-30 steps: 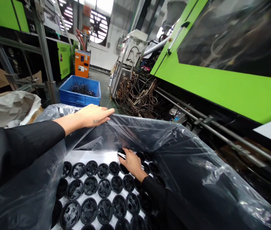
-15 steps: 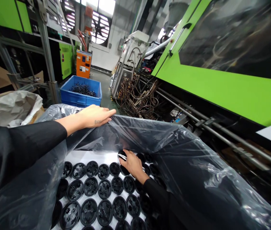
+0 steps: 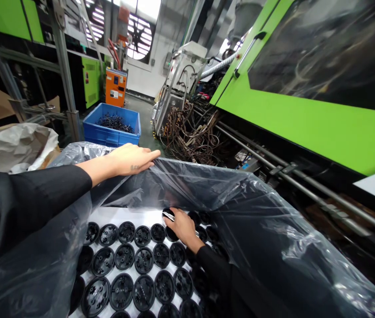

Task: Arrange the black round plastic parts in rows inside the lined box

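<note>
My left hand (image 3: 130, 159) lies flat on the far rim of a box lined with a clear plastic bag (image 3: 207, 185), fingers stretched over the film. My right hand (image 3: 182, 227) reaches down inside the box to the far row of round black plastic discs (image 3: 144, 258), which lie in rows on a white sheet. Its fingers are curled around a black disc (image 3: 168, 213) at the back, and a thin silvery tool shows under the hand.
A blue crate (image 3: 112, 126) of dark parts stands on the floor beyond the box. A green machine (image 3: 306, 115) runs along the right, with tangled cables (image 3: 190, 132) beside it. A crumpled white bag (image 3: 11, 145) in a carton sits left.
</note>
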A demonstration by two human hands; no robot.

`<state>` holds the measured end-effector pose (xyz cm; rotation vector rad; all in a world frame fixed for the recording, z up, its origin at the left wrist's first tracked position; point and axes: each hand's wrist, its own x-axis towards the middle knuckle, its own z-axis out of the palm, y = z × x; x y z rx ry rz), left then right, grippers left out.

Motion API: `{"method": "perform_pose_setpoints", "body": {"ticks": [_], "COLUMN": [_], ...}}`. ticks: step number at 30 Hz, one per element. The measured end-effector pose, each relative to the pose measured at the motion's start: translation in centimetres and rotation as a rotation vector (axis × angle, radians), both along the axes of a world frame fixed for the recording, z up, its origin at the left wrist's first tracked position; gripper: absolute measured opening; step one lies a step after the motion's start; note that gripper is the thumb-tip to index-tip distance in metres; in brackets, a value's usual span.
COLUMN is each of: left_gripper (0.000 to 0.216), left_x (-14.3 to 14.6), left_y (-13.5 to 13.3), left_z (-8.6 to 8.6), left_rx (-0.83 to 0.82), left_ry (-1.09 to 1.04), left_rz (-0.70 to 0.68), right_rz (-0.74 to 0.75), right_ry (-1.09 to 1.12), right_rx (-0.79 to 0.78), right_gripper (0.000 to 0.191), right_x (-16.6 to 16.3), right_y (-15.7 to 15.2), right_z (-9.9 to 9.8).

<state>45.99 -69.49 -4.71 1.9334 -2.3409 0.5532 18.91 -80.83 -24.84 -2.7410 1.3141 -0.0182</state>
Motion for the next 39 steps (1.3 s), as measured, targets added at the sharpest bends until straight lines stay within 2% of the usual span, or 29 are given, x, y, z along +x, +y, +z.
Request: {"method": "perform_pose_setpoints", "body": {"ticks": [8, 13, 17, 23, 28, 39], "left_gripper": [0.034, 0.033, 0.033, 0.038, 0.038, 0.04], "left_x": [-0.1, -0.2, -0.1, 0.6, 1.0, 1.0], "left_y": [0.1, 0.1, 0.0, -0.3, -0.6, -0.6], "left_z": [0.2, 0.2, 0.2, -0.3, -0.7, -0.6], "left_rx": [0.008, 0.01, 0.016, -0.003, -0.03, -0.018], "left_ry": [0.001, -0.019, -0.019, -0.036, -0.044, -0.029], "left_rz": [0.004, 0.018, 0.016, -0.014, -0.028, -0.045], "right_rz": [0.063, 0.043, 0.03, 0.184, 0.169, 0.258], "right_ry": [-0.07, -0.098, -0.081, -0.004, 0.004, 0.022], "right_rx": [0.027, -0.006, -0.014, 0.105, 0.106, 0.203], "right_gripper": [0.041, 0.045, 0.03, 0.018, 0.016, 0.018], "right_x": [-0.9, -1.8, -3.4, -5.3, -5.4, -5.2], "right_y": [-0.6, 0.3, 1.4, 2.5, 2.6, 1.7], "right_z": [0.1, 0.6, 1.3, 1.2, 0.6, 1.4]}}
